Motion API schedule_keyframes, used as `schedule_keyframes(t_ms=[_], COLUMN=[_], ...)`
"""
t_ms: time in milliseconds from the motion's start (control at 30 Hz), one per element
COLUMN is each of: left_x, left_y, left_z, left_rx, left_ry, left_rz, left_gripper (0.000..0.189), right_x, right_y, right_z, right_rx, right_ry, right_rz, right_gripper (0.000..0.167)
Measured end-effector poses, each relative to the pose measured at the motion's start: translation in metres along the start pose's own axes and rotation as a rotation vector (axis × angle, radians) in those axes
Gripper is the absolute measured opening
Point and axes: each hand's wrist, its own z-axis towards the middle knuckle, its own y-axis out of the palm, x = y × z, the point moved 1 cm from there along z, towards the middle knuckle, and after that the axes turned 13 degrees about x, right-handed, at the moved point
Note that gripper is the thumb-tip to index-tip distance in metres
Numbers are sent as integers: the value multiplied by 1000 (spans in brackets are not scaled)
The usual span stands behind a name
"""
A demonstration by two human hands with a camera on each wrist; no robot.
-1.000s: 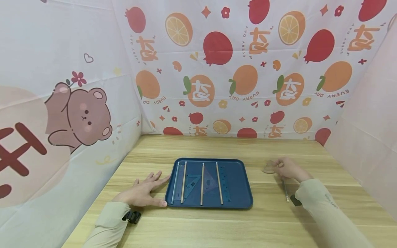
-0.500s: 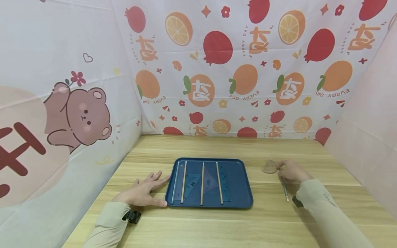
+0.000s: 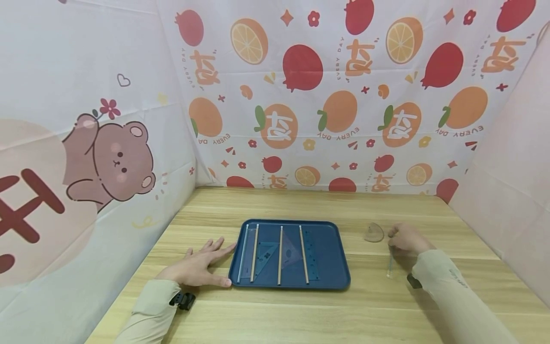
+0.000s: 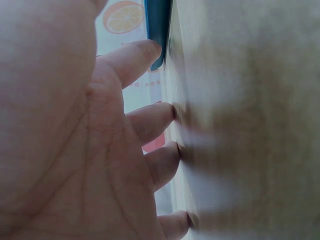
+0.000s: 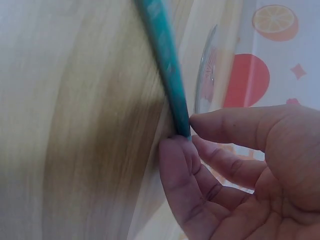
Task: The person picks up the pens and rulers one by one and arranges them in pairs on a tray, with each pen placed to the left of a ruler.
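My right hand (image 3: 408, 238) pinches a teal pencil (image 3: 390, 265) between thumb and fingertips, to the right of the tray. In the right wrist view the pencil (image 5: 167, 65) slants upward from the fingertips. A clear protractor (image 3: 375, 232) lies on the table just left of this hand, apart from it. My left hand (image 3: 195, 265) rests on the table with fingers spread, touching the left edge of the blue tray (image 3: 331, 253). On the tray lie several pencils (image 3: 280, 258), a clear ruler (image 3: 249, 253), a teal set square (image 3: 265, 255), a purple set square (image 3: 293, 251) and a blue ruler (image 3: 313, 255).
The wooden table (image 3: 301, 315) runs back to a fruit-print cloth (image 3: 326, 124). A bear-print cloth (image 3: 120, 157) hangs along the left side and a pale cloth (image 3: 511, 181) along the right.
My right hand has drawn away from the protractor, and the teal pencil's near end has swung a little left. The protractor now lies untouched. The left hand and tray have stayed put.
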Motion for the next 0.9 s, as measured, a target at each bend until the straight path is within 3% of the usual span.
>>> schedule_keyframes(t_ms=[133,433,900], left_x=[0,0,1], left_y=[0,0,-1], left_z=[0,0,-1], left_rx=[-1,-5,-4], left_ry=[-3,-7,-4], left_rz=[-3,-6,-24], left_gripper=[106,105,105], right_x=[1,-4,-8], right_y=[-2,-5,-2], right_z=[-1,-8,-22], right_rx=[-5,6,75], right_ry=[24,-13,-143], right_rz=[28,-22,-97], right_gripper=[36,29,12])
